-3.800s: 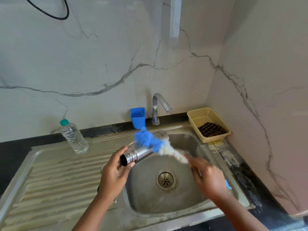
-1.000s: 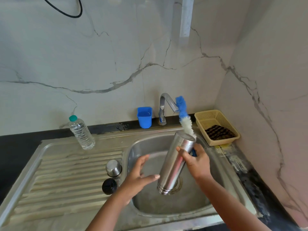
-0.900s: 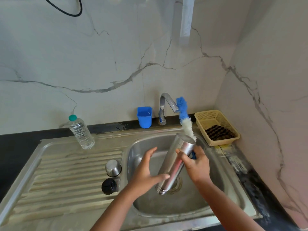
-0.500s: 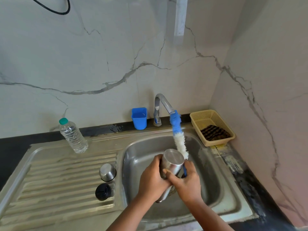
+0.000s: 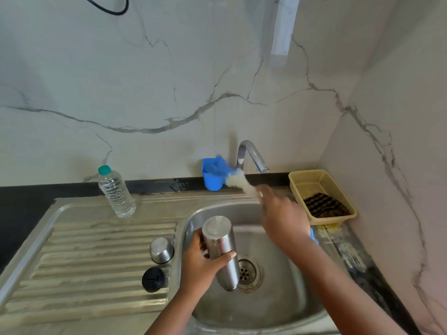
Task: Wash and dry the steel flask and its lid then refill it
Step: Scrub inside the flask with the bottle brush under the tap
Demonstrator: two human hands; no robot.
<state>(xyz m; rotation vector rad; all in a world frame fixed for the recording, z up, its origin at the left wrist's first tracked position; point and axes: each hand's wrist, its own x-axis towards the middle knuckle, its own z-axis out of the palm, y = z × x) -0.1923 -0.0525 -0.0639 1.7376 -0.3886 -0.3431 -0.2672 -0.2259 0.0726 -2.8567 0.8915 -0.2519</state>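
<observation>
Left hand wraps the steel flask round its middle, fingers and thumb curled tight, holding it upside down over the sink with the mouth near the drain. Half a second ago both hands were on it; now the right hand has let go and swung off toward one o'clock, fingers closed on the handle of the bottle brush, blurred, its blue tip at the blue cup beside the tap. Scrubbing looks finished; rinsing likely next. At nine o'clock from the flask, on the draining board, wait the steel cap and black stopper.
</observation>
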